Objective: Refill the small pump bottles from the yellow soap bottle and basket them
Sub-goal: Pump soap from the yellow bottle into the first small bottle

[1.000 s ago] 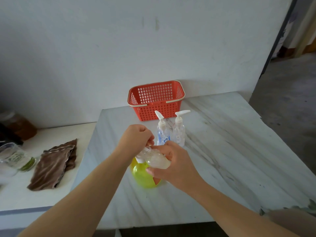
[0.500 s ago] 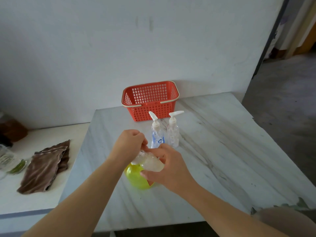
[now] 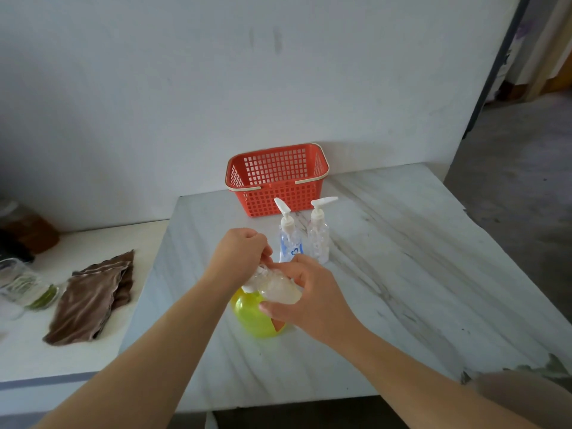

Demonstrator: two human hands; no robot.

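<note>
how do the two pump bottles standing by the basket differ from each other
The left pump bottle carries blue print with a small heart; the right pump bottle looks clear with only faint white marks. The left one's nozzle points up and away towards the red basket; the right one's points sideways to the right. Both stand upright, side by side, with white pump heads on.

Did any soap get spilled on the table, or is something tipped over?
No spill shows on the marble table. The two pump bottles stand upright before the red basket. Only the small clear bottle is tilted, because the right hand holds it while the left hand grips its top, over the yellow bottle.
</note>
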